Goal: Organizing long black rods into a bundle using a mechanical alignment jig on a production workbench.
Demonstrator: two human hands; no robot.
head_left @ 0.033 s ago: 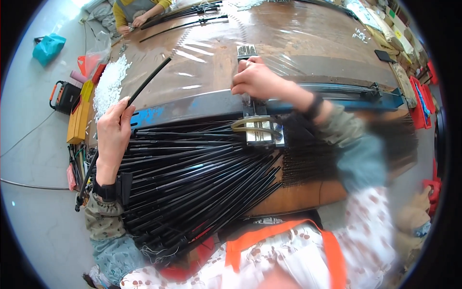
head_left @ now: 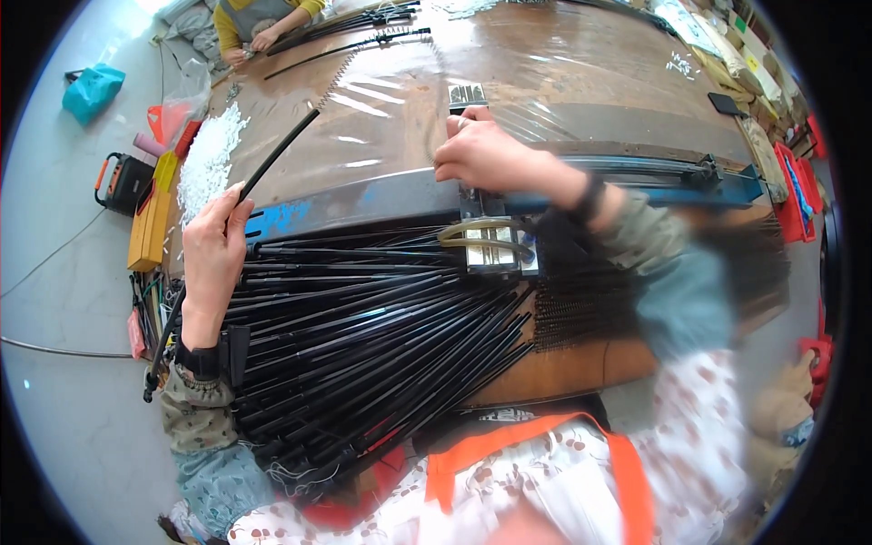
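My orange apron strap is nearest me. Just past it, a thick fan of black rods spreads over the near side of the bench, with a mat of dark springs to its right. Beyond the fan's narrow end is a metal block with a looped hose. My left hand is wrapped around a long black tube, tilted with its tip up and away to the right, over the blue rail. My right hand is curled closed above the rail. A thin coil rises from the tube's tip and arches across; its blurred far part seems to drop toward my right fingers, but I can't tell whether they pinch it. Small white pieces are heaped left of the tube. At the far edge, another person's hand is near more rods.
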